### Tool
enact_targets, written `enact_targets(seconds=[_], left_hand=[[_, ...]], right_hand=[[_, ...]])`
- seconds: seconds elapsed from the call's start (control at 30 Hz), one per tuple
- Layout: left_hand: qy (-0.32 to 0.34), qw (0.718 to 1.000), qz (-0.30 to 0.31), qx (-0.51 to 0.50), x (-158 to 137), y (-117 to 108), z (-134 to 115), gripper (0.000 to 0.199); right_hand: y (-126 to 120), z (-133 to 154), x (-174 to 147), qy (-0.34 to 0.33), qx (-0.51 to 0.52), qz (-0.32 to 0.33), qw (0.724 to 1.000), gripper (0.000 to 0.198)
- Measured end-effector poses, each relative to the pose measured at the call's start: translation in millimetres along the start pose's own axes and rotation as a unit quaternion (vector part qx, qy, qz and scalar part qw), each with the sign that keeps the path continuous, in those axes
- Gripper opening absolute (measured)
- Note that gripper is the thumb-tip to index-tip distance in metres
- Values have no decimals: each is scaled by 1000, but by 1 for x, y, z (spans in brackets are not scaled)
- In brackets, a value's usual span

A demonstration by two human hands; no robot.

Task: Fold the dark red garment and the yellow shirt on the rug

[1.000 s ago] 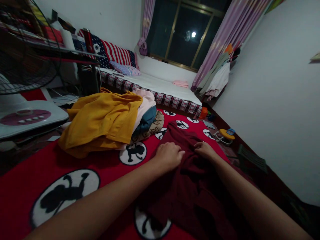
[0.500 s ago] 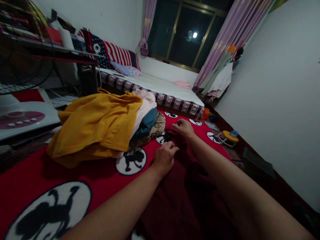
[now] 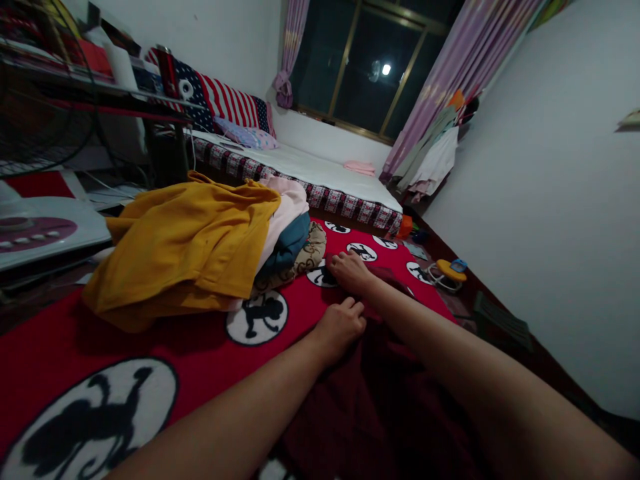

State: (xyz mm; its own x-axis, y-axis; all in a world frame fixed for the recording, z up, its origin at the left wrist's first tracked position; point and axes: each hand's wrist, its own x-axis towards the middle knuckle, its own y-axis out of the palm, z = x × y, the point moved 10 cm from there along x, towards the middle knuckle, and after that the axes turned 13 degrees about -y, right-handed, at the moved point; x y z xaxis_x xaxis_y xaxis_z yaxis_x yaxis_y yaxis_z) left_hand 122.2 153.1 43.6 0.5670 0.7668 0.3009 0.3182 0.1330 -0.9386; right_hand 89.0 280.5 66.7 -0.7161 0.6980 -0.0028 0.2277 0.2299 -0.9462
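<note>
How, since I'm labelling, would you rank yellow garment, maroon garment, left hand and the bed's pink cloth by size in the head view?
Yellow garment, maroon garment: order unsure; maroon is nearer, partly hidden
Left hand
Pink cloth

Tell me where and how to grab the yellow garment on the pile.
Probably best pinch the yellow garment at its lower right corner, thumb above and fingers beneath, coming from the right, the side where the left hand is. The garment drapes over the top of the pile, and its right edge overlaps the pale pink cloth, with nothing lying over that corner.
</note>
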Motion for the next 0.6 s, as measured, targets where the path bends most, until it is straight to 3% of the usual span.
enact_targets(seconds=[0.07, 0.1, 0.17, 0.23, 0.3, 0.37, 0.5, 0.6], left_hand=[[-41, 998, -21, -31, -1, -5, 10, 22], [-81, 994, -43, -60, -1, -10, 21, 25], [-193, 968, -91, -134, -5, -19, 53, 33], [-298, 925, -122, -203, -11, -20, 87, 34], [-350, 895, -130, -245, -15, -16, 107, 30], [-353, 890, -129, -258, -14, -14, 112, 28], [-309, 918, -148, -200, -11, -21, 99, 31], [-252, 943, -179, -125, -9, -32, 79, 35]], right_hand=[[-9, -35, -8, 98, 72, -64, 991, 16], [-16, -60, -19, 168, 129, -131, 969, 15], [-17, -109, -47, 290, 252, -268, 883, 16], [0, -140, -67, 351, 359, -347, 793, 20], [20, -149, -69, 347, 409, -353, 767, 26], [37, -149, -68, 329, 455, -372, 739, 27], [55, -143, -59, 288, 508, -411, 700, 32], [59, -142, -46, 274, 513, -410, 703, 32]])
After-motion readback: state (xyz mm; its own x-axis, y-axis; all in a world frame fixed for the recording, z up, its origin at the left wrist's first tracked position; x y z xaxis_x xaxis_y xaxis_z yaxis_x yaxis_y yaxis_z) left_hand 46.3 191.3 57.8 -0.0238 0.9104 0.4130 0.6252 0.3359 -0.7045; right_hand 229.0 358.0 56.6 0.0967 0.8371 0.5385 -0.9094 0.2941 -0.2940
